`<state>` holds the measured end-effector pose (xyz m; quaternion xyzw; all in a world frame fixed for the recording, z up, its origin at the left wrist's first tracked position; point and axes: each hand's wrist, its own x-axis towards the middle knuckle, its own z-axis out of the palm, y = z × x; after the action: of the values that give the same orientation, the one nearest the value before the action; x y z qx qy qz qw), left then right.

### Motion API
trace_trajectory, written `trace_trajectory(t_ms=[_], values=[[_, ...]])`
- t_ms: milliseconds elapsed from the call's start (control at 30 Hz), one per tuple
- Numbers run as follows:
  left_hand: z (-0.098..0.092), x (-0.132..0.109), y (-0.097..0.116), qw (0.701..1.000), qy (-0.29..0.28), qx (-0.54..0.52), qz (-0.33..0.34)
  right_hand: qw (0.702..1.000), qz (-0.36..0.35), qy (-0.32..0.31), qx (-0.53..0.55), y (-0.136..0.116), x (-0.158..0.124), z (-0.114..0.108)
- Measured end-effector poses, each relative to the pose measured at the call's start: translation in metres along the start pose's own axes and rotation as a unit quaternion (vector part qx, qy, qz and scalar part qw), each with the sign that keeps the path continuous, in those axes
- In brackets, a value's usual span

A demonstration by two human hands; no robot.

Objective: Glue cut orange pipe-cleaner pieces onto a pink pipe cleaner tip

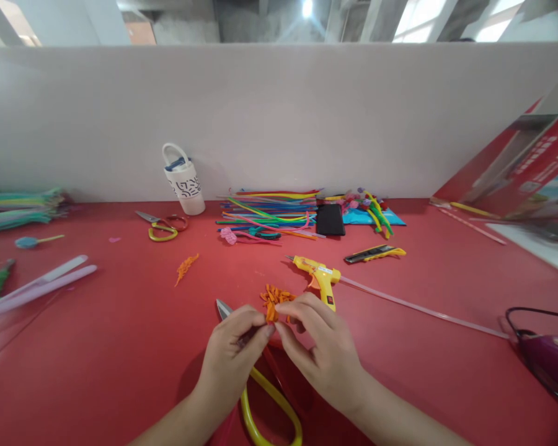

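Note:
My left hand [235, 350] and my right hand [325, 353] meet near the middle of the red table, fingertips pinched. Between them is a small orange piece [271, 311], soft-looking and partly covered by the fingers; its exact material cannot be made out. Just beyond the fingertips lies a heap of short orange cut pieces [275, 293]. Under my hands rests a large pair of scissors [279, 399] with a yellow and a red handle, its blade tip pointing away from me. A yellow hot glue gun [318, 272] lies beyond my right hand, with a long pale glue stick [413, 305] trailing from its back.
Behind are a bundle of colored pipe cleaners [270, 210], a black flat object [330, 220], a white tumbler [186, 186] and small scissors [160, 226]. A utility knife [374, 253] lies right of center. A purple corded device [551, 356] sits far right. A pale partition [279, 118] closes the back.

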<state>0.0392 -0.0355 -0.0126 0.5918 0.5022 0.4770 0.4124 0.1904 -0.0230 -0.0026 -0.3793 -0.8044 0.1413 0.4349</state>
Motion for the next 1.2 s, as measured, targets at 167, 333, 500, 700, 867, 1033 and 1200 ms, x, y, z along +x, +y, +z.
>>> trace_trajectory(t_ms=[167, 333, 500, 700, 867, 1033, 1200], values=[[0.000, 0.001, -0.001, 0.999, 0.010, -0.027, -0.035, 1.000, 0.009, 0.017, 0.011, -0.002, -0.002, -0.001], [0.000, 0.000, -0.006, 0.998, 0.010, -0.049, -0.050, 0.999, 0.029, 0.040, 0.002, 0.002, 0.005, -0.012], [-0.003, 0.003, -0.002, 0.995, 0.030, -0.069, -0.060, 0.953, 0.218, -0.055, -0.201, 0.030, 0.021, -0.030], [-0.007, 0.009, -0.002, 0.961, 0.028, -0.224, -0.159, 0.887, 0.366, -0.113, -0.259, 0.069, 0.025, -0.034], [-0.008, 0.013, -0.007, 0.918, -0.008, -0.338, -0.208, 0.902, 0.408, -0.062, -0.128, 0.091, 0.023, -0.033], [-0.008, 0.015, -0.007, 0.911, -0.020, -0.361, -0.197, 0.900, 0.418, 0.000, 0.124, 0.086, 0.024, -0.029], [-0.008, 0.016, -0.009, 0.913, -0.007, -0.351, -0.207, 0.836, 0.426, -0.034, 0.344, 0.060, 0.025, -0.029]])
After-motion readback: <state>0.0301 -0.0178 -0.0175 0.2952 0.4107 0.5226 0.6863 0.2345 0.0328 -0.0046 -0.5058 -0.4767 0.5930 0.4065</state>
